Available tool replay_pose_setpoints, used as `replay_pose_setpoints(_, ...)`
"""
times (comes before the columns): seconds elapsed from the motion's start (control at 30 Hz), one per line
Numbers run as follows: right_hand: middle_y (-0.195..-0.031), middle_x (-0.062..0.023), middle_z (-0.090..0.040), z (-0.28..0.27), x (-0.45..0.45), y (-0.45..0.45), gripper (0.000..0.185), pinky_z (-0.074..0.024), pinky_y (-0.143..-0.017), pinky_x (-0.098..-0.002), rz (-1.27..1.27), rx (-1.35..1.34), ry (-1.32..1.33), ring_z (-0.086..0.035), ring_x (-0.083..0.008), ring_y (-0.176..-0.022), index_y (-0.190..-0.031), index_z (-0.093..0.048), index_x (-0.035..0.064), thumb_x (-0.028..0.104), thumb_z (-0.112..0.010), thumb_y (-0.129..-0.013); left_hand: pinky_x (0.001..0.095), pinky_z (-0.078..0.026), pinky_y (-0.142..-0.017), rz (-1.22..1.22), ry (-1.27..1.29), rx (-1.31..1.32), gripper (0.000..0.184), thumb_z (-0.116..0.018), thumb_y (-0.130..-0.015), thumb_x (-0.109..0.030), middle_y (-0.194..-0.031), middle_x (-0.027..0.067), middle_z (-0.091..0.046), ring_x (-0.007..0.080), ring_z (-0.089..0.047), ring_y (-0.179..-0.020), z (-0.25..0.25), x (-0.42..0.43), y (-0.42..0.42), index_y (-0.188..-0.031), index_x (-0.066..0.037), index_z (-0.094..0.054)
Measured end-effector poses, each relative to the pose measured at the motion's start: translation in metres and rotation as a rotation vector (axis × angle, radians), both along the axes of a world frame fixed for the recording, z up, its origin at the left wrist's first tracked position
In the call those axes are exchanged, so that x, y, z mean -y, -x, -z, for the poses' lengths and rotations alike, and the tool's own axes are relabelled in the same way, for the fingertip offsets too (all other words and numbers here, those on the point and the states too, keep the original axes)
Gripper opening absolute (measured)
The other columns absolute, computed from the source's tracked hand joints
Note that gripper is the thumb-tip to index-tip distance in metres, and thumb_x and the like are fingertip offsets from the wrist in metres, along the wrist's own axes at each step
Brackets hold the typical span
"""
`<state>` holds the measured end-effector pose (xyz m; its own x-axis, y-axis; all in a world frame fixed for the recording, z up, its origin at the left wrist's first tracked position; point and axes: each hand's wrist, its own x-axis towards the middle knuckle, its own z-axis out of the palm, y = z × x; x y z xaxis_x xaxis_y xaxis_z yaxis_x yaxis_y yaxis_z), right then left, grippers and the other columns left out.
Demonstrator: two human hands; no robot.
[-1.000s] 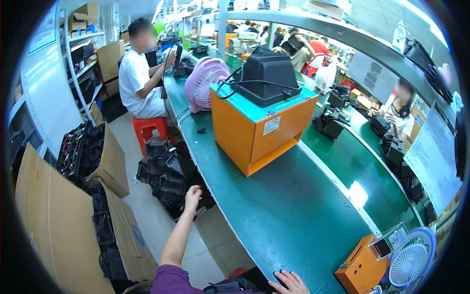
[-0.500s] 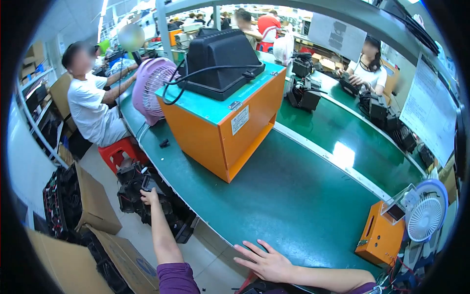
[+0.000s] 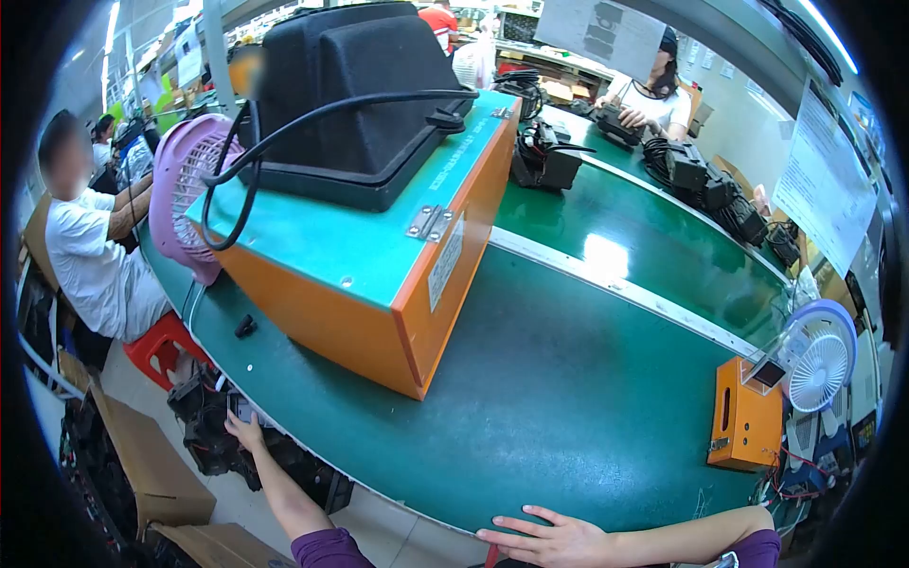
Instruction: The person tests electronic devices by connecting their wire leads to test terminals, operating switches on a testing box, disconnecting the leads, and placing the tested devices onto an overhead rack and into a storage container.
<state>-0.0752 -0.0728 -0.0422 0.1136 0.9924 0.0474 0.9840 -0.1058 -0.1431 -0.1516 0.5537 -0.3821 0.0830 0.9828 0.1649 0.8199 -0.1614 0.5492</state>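
My left hand reaches down past the table's left edge. Its fingers are closed on a dark part with a greyish face at the top of a pile of black plastic housings; the exact kind of part is too small to make out. My right hand lies with fingers spread at the near edge of the green table, holding nothing. Between the hands and the far side stands a large orange box with a green lid. On that lid rests a black lamp-like housing with a looped black cable.
A pink fan stands left of the orange box. Right are a smaller orange box and a white fan. Black units with cables sit across the divider. Cardboard boxes stand lower left. Co-workers sit left and opposite.
The view has shifted closer, so the large orange box looks bigger and farther left. My left hand stays at the black pile. My right hand stays spread at the table edge.
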Motion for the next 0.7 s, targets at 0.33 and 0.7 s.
replay_pose_setpoints(0.33, -0.148, -0.0040, -0.030, 0.000, 0.002, 0.000, 0.036, -0.0211, -0.110, -0.0459, -0.012, -0.057, 0.021, -0.030, -0.0211, -0.136, -0.117, -0.058, 0.0089, 0.020, -0.051, -0.083, 0.0427, -0.044, -0.087, -0.120, 0.311, 0.192, 0.055, -0.060, -0.085, -0.032, -0.123, 0.0180, -0.052, 0.0375, -0.053, -0.108, 0.053, 0.008, -0.049, -0.128, -0.005, -0.041)
replay_pose_setpoints(0.7, -0.154, 0.0082, -0.008, -0.047, -0.053, -0.002, 0.058, 0.0031, -0.112, -0.0461, 0.206, -0.290, 1.346, -0.009, -0.0164, -0.142, -0.141, -0.033, 0.0307, 0.056, -0.032, -0.089, 0.0475, -0.043, -0.087, -0.435, 0.074, 0.539, 0.040, -0.047, -0.094, -0.034, -0.115, 0.0230, -0.054, 0.0424, -0.051, -0.106, 0.012, 0.110, -0.087, -0.121, -0.006, -0.042)
